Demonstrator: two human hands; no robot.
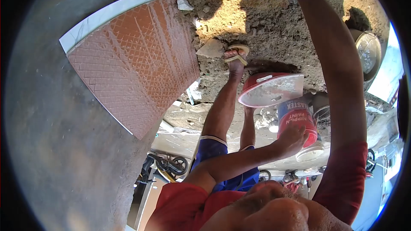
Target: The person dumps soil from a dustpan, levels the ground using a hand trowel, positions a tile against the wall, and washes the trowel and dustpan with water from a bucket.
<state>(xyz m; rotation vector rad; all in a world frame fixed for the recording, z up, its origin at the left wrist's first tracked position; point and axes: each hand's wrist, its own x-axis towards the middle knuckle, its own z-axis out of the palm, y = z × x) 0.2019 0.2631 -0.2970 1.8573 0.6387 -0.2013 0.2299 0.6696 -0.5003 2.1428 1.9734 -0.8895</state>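
Observation:
My left hand [293, 140] overlaps the upper part of a red and blue paint bucket [295, 113] labelled Nippon Paint. Its fingers look curled, but I cannot tell whether they grip the bucket or something small. My right arm [336, 55] stretches over the soil to the top edge of the picture, where the hand is cut off. Near my foot is a red tub [274, 90], smeared whitish inside, with a hole in its rim. To the left lies a large tile [141, 60], its ridged brown back streaked with grey mortar and one white edge showing.
Rough soil [274, 38] with stones spreads around my sandalled foot [236, 53]. Smooth grey concrete [64, 145] fills the left side. A round bucket [367, 53] stands at the far right. A motorcycle [171, 164] and other parked vehicles show lower down.

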